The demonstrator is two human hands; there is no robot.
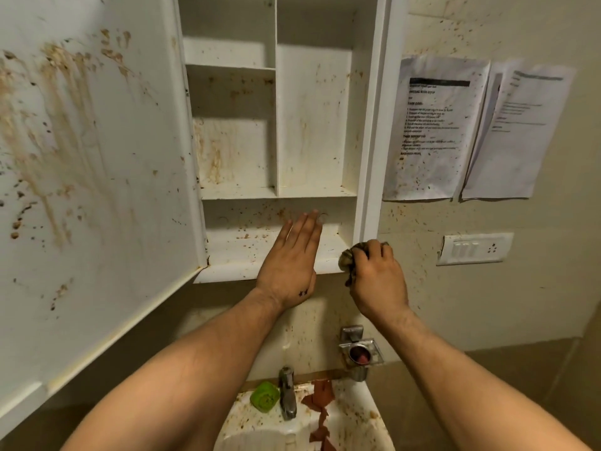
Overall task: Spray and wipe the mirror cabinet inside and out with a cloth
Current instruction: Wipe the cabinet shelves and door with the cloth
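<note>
Inside the stained cabinet (312, 125), a cloth (347, 259) is gripped by the right hand (379, 278) at the 3 o'clock end of the bottom shelf (232, 250). The left hand (289, 258) is laid flat, fingers straight, at the cloth's 9 o'clock.

White wall-mounted mirror cabinet (374, 131) hanging open. Its flat white door (97, 164) is standing swung out to the left, inner face showing. Brown streaks and specks are covering the door, back panels and shelves, heaviest on the door. Dark mottled crumpled cloth (347, 260) is sitting bunched in the right hand (379, 278), pressing against the cabinet's lower right corner at the bottom shelf's near edge.
</note>
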